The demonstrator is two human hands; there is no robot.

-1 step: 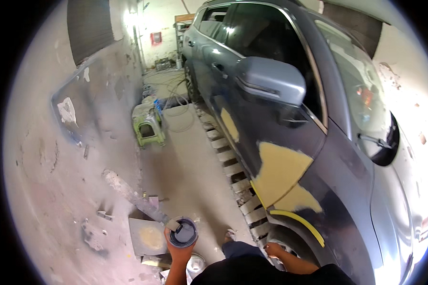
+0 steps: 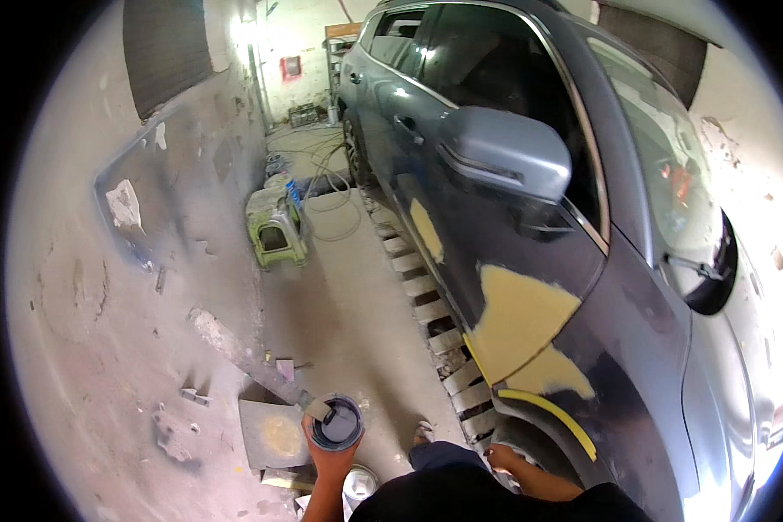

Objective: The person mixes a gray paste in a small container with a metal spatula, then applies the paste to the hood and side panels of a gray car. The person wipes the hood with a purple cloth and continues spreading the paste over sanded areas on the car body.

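Low in the head view, my left hand (image 2: 326, 459) grips a dark cup (image 2: 354, 409) of grey liquid. A flat, pale tool (image 2: 313, 405) rests across its rim, with a dark part inside the cup. My right hand (image 2: 503, 459) hangs beside the front wheel (image 2: 535, 445) of a grey car (image 2: 644, 365), its fingers loosely bent with nothing visible in them. Yellowish filler patches (image 2: 522, 304) cover part of the car's door and fender, and yellow tape (image 2: 552, 413) follows the wheel arch. A stained board (image 2: 261, 435) and a metal can (image 2: 359, 483) lie near my left hand.
A scuffed wall (image 2: 87, 278) runs along the left. A green plastic stool (image 2: 278, 252) stands beside it, with hoses (image 2: 326, 230) on the floor behind. A slatted strip (image 2: 426, 297) runs along the car. My sandalled foot (image 2: 424, 431) is below me.
My view has shifted slightly, so the car sits a little further right and lower. Both hands look much the same, the left still holding the cup.
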